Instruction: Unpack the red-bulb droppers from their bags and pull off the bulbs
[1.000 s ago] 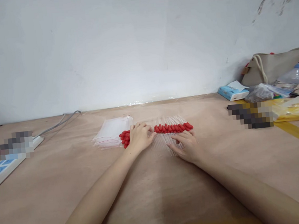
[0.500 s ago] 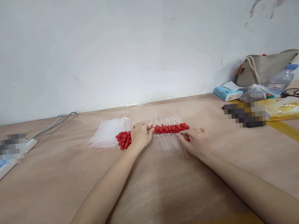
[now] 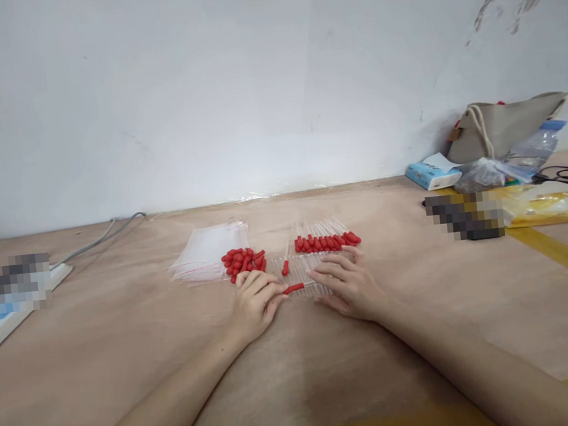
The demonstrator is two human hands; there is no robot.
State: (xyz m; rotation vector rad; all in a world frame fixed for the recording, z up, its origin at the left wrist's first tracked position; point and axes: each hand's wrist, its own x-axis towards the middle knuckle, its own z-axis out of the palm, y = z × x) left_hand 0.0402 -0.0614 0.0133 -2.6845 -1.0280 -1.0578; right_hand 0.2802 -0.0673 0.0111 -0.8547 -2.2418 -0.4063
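A row of clear glass droppers with red rubber bulbs (image 3: 327, 241) lies on the wooden table (image 3: 298, 359). A loose heap of red bulbs (image 3: 242, 260) sits to its left, beside a stack of clear zip bags (image 3: 209, 250). My left hand (image 3: 255, 302) is pinched on one red-bulbed dropper (image 3: 294, 288) lying crosswise. My right hand (image 3: 346, 283) rests with its fingers stretched over the clear tubes (image 3: 305, 269), touching the dropper's glass end. A single red bulb (image 3: 284, 267) lies between the heap and the row.
A white power strip (image 3: 7, 312) with a grey cable lies at the far left. At the back right are a blue-white box (image 3: 431, 173), a beige bag (image 3: 507, 126), plastic bags and a yellow packet (image 3: 547, 208). Yellow tape (image 3: 564, 258) crosses the table on the right.
Both hands have drawn back toward me from the row. The left hand now pinches a single dropper pulled out of the row; the right hand has flattened over the tubes.
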